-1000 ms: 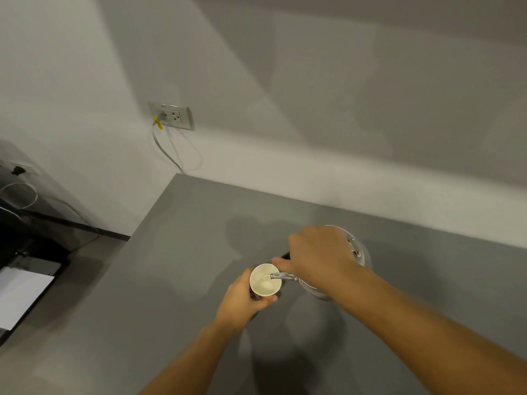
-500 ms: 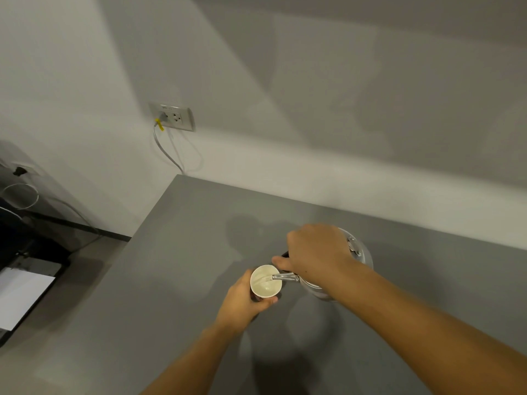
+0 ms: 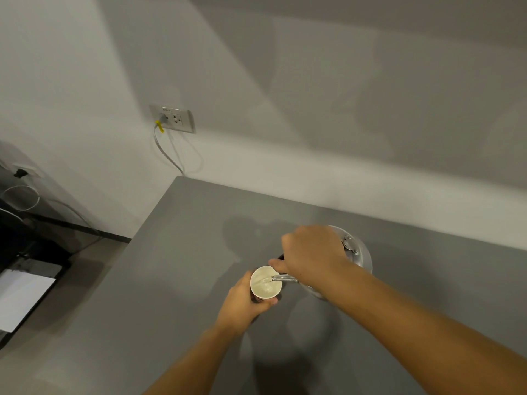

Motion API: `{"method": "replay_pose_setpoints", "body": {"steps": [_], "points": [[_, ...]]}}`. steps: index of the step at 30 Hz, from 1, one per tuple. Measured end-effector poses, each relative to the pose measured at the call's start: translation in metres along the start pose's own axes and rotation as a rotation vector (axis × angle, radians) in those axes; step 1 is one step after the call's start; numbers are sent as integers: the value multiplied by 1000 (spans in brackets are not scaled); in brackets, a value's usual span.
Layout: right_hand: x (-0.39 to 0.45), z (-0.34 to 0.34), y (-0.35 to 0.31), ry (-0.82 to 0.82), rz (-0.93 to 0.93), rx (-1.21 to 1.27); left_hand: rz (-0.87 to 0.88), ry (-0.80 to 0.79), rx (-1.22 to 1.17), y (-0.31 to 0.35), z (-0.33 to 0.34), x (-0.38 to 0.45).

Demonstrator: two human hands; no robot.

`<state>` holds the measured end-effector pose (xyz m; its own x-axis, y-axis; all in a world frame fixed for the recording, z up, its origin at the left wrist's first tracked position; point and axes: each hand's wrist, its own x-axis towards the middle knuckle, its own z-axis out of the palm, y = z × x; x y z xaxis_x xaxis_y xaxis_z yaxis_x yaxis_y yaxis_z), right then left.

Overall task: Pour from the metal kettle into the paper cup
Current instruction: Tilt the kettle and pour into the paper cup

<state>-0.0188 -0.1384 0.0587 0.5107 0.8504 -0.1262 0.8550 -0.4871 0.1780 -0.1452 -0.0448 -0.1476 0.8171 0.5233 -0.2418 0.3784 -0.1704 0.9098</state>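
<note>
A grey worktop (image 3: 176, 266) stands against a white wall; a wall socket (image 3: 173, 119) holds 1 grey cable (image 3: 166, 152).

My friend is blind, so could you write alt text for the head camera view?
A right hand tilts a metal kettle, its spout over a paper cup gripped by the left hand, above a grey table. A wall socket is behind.

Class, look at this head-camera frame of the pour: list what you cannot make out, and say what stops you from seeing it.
- Metal kettle handle and lid: covered by the right hand.
- Paper cup outer wall and print: wrapped by the left hand and seen from above.
- Water level in the cup: pale interior, too small to judge.
- Wall socket lettering: too small.
- Items at the left edge: cut off and dark.
</note>
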Motion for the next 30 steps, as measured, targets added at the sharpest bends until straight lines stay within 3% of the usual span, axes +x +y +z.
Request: {"method": "replay_pose_setpoints", "body": {"steps": [30], "points": [[12, -4, -8, -9, -54, 7, 3, 6, 19, 1, -3, -2]]}}
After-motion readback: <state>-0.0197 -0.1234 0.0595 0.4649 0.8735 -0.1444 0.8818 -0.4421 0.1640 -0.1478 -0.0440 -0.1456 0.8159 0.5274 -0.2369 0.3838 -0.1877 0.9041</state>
